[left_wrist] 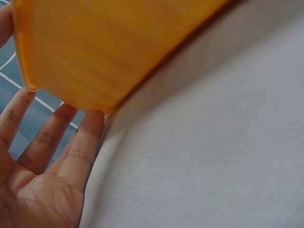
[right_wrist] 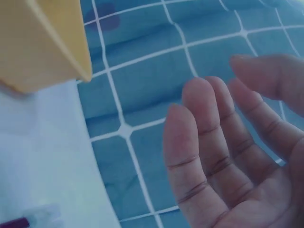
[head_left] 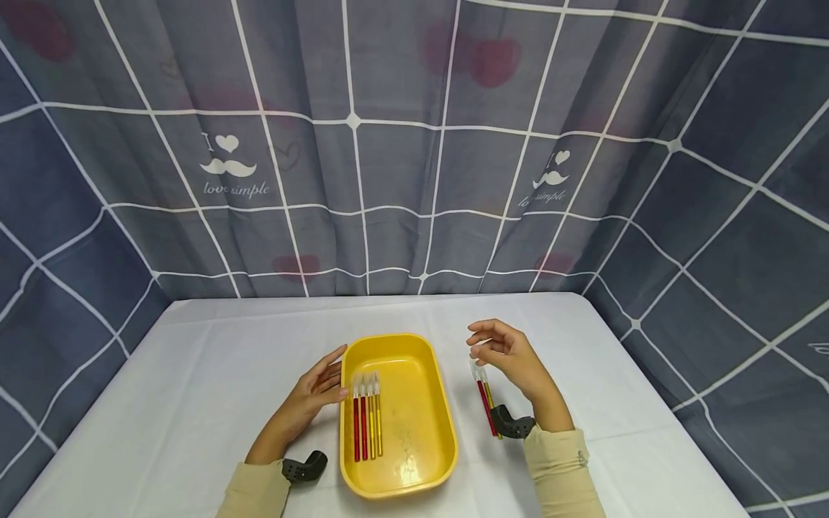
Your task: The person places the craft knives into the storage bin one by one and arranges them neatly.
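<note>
A yellow plastic tray (head_left: 421, 374) lies on the table. Along its inner left side lie several slim pen-shaped tools (head_left: 367, 428) with clear caps and red or gold barrels, side by side. My left hand (head_left: 311, 398) touches the tray's left side: fingertips against the outer wall, thumb tip at the rim. In the left wrist view those fingers (left_wrist: 84, 145) are nearly straight. To the tray's right, my right hand (head_left: 508, 358) hovers with loosely bent fingers and nothing in them. Just below it lie a red and a gold pen-shaped tool (head_left: 482, 394), partly hidden by the wrist camera.
A white cloth covers the table (head_left: 246, 345). Dark checked curtains (head_left: 395, 165) enclose its back and sides. A black wrist camera (head_left: 304, 467) sits on the left wrist, another black camera (head_left: 512, 423) on the right.
</note>
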`<state>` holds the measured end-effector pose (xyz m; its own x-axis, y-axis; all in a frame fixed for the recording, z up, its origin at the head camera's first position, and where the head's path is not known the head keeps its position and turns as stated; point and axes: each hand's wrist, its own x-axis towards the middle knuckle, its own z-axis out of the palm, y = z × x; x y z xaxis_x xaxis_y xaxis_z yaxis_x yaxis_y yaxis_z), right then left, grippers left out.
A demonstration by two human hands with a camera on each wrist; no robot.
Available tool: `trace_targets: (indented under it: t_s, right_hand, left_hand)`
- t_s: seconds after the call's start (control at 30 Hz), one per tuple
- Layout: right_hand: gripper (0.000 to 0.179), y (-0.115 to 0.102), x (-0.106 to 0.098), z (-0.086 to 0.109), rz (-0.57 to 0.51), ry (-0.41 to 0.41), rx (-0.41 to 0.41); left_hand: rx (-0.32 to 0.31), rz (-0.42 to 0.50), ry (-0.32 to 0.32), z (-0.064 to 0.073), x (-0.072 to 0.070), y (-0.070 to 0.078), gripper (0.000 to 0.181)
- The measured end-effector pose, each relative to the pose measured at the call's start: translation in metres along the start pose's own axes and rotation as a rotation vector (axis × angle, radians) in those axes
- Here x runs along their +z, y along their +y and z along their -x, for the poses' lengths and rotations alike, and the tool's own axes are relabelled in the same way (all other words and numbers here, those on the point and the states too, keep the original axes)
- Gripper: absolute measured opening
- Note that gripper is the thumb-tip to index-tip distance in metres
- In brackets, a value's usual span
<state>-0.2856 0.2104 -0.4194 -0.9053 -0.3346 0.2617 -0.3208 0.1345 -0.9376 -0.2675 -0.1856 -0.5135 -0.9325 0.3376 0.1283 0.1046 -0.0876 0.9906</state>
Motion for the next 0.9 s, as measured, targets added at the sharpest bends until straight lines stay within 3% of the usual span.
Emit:
trace_targets:
  t_s: [0.47,0.9]
  right_hand:
    - [0.038,0.029,-0.011,-0.002,-0.021,0.07,0.117]
    - [0.051,0.046,-0.017,0.0,-0.038,0.035,0.231]
  left_hand:
    - [0.011,0.008,-0.011,0.0,0.0,-0.001,0.086]
    - [0.027,0.01,-0.022,0.002,0.001,0.003,0.086]
